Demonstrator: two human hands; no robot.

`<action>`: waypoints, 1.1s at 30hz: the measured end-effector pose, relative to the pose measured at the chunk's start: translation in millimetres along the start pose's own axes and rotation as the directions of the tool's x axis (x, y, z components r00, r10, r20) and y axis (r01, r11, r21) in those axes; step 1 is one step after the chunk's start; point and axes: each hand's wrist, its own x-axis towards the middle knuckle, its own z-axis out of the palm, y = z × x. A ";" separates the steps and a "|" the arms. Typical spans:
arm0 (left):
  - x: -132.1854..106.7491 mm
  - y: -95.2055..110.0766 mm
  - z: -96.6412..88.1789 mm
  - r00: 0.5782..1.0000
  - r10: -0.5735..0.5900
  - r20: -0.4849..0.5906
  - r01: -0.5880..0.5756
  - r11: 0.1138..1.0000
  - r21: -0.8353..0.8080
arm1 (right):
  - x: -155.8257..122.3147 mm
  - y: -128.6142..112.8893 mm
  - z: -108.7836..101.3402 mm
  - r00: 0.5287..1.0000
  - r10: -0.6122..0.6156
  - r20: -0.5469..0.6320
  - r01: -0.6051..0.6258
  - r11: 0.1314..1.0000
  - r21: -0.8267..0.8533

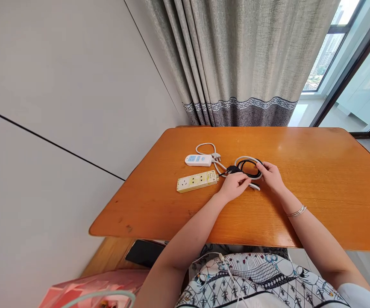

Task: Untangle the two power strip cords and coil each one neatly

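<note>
Two power strips lie side by side on the wooden table (140, 205). The farther one is a white power strip (198, 160) with blue socket faces; the nearer is a yellowed power strip (197, 181). Their white cord (243, 157) and black cord (245, 161) are coiled together to the right. My right hand (271, 176) pinches the right side of this coil. Fingers closed, my left hand (235, 185) grips the cords at the coil's near side. A black plug (233, 169) rests just beyond my left hand, and a white plug (216, 156) sits by the white strip.
Grey curtains (242, 64) hang behind the table's far edge, with a pale wall panel (60, 85) to the left. Below the table's left front are a dark phone-like slab (146, 253) and a pink bag (85, 288). A white earphone cable (228, 269) hangs over my patterned clothing.
</note>
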 end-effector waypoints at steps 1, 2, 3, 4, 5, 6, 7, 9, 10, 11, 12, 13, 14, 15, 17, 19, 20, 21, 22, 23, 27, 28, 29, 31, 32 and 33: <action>-1.2 1.2 1.1 0.999 0.032 0.015 -0.032 0.999 0.030 | -0.8 -1.2 0.5 1.000 0.011 0.006 -0.012 0.999 0.044; -2.5 2.0 2.4 0.998 0.060 0.033 -0.061 0.996 0.059 | -1.5 -2.3 0.8 1.000 0.023 0.015 -0.025 0.994 0.105; -3.7 2.4 3.8 0.995 0.081 0.050 -0.085 0.993 0.082 | -1.9 -3.3 0.7 0.999 0.035 0.029 -0.040 0.983 0.179; -4.9 2.7 5.2 0.993 0.097 0.066 -0.103 0.990 0.098 | -2.1 -4.3 0.3 0.998 0.046 0.048 -0.057 0.964 0.258; -6.0 2.9 6.5 0.991 0.110 0.080 -0.118 0.987 0.107 | -2.0 -5.2 -0.6 0.996 0.052 0.069 -0.072 0.941 0.331; -7.1 3.1 7.8 0.988 0.126 0.092 -0.136 0.984 0.112 | -1.7 -6.2 -1.8 0.995 0.052 0.086 -0.082 0.917 0.389; -8.1 3.4 9.0 0.984 0.146 0.103 -0.158 0.981 0.115 | -1.3 -7.3 -3.3 0.994 0.049 0.095 -0.086 0.895 0.437; -9.9 5.0 11.7 0.973 0.183 0.140 -0.201 0.972 0.123 | -0.2 -9.8 -6.9 0.995 0.040 0.088 -0.078 0.861 0.503; -10.7 6.3 13.4 0.966 0.194 0.172 -0.218 0.967 0.130 | 0.2 -11.2 -8.6 0.996 0.035 0.076 -0.070 0.847 0.526; -11.4 7.8 15.4 0.958 0.196 0.211 -0.228 0.963 0.143 | 0.5 -12.4 -9.9 0.997 0.033 0.065 -0.063 0.836 0.544; -11.8 9.4 17.7 0.950 0.188 0.251 -0.232 0.959 0.160 | 0.6 -13.5 -10.9 0.998 0.034 0.058 -0.061 0.829 0.556; -12.1 11.0 20.0 0.941 0.173 0.290 -0.232 0.955 0.183 | 0.3 -14.4 -11.4 0.998 0.036 0.057 -0.062 0.825 0.562; -12.2 12.3 22.2 0.934 0.156 0.321 -0.230 0.951 0.206 | -0.3 -15.2 -11.5 0.997 0.036 0.062 -0.065 0.825 0.562; -12.1 13.3 24.2 0.930 0.139 0.341 -0.225 0.948 0.227 | -1.2 -15.8 -11.3 0.997 0.035 0.073 -0.070 0.829 0.555; -11.6 13.7 26.7 0.932 0.107 0.347 -0.205 0.944 0.260 | -3.7 -16.7 -10.5 0.993 0.024 0.114 -0.081 0.842 0.533; -11.2 12.1 27.3 0.942 0.079 0.326 -0.178 0.941 0.287 | -6.7 -18.0 -10.2 0.984 0.015 0.175 -0.104 0.854 0.510; -11.1 10.8 27.0 0.948 0.066 0.312 -0.164 0.940 0.300 | -8.1 -18.7 -10.5 0.978 0.016 0.210 -0.121 0.858 0.499; -11.1 9.5 26.7 0.953 0.051 0.298 -0.149 0.937 0.316 | -9.4 -19.6 -11.1 0.970 0.019 0.243 -0.139 0.861 0.488; -11.2 8.2 26.3 0.958 0.038 0.286 -0.136 0.934 0.331 | -10.5 -20.4 -11.9 0.962 0.022 0.272 -0.155 0.864 0.479; -11.2 7.1 25.8 0.961 0.026 0.275 -0.124 0.931 0.344 | -11.2 -21.0 -12.8 0.955 0.023 0.295 -0.166 0.866 0.471; -10.2 5.3 24.0 0.974 0.011 0.226 -0.091 0.934 0.346 | -10.1 -19.2 -16.2 0.962 0.012 0.272 -0.147 0.864 0.481; -9.7 5.3 23.3 0.978 0.018 0.209 -0.090 0.937 0.338 | -8.8 -17.6 -16.7 0.971 0.013 0.239 -0.131 0.866 0.483; -9.2 5.5 22.5 0.981 0.026 0.191 -0.089 0.940 0.330 | -7.3 -15.6 -16.9 0.980 0.016 0.201 -0.112 0.870 0.481; -8.3 5.8 20.5 0.986 0.038 0.160 -0.088 0.946 0.312 | -4.3 -11.2 -16.7 0.991 0.021 0.135 -0.082 0.881 0.467; -7.9 6.0 19.4 0.988 0.044 0.150 -0.088 0.950 0.300 | -3.0 -9.0 -16.3 0.993 0.020 0.113 -0.069 0.887 0.457; -7.6 6.2 18.4 0.989 0.049 0.142 -0.089 0.954 0.287 | -2.1 -7.0 -15.7 0.995 0.013 0.097 -0.055 0.894 0.444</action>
